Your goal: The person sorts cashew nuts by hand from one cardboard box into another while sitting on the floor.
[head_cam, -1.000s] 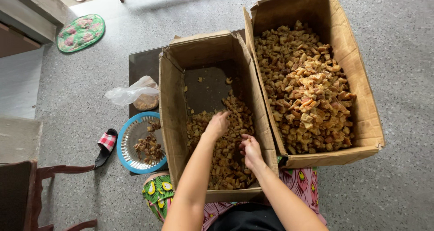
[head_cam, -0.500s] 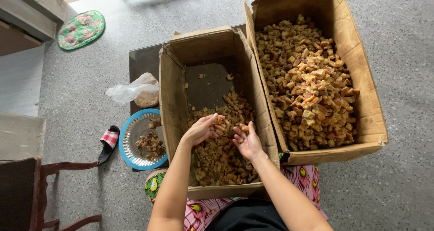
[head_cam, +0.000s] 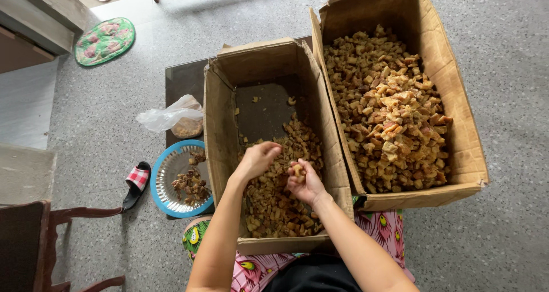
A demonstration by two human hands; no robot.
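Observation:
Two open cardboard boxes stand side by side on the floor. The left box (head_cam: 219, 115) is partly filled with small brown chunks (head_cam: 274, 200), heaped at its near end. My left hand (head_cam: 258, 158) hovers over that heap, fingers curled as if around some chunks; I cannot see what is inside. My right hand (head_cam: 305, 180) is close beside it, palm up, pinching a light brown chunk (head_cam: 297, 170). The right box (head_cam: 466, 132) is nearly full of larger, paler chunks (head_cam: 389, 109).
A blue-rimmed plate (head_cam: 166, 198) with dark scraps sits left of the left box. A clear plastic bag (head_cam: 171, 116) lies beyond it. A slipper (head_cam: 136, 183), a wooden chair (head_cam: 34, 235) and a round green mat (head_cam: 104, 40) are further left. The floor is speckled grey.
Both hands have lifted out of the heap and drawn back towards me. The right hand has turned palm up with a chunk in its fingers.

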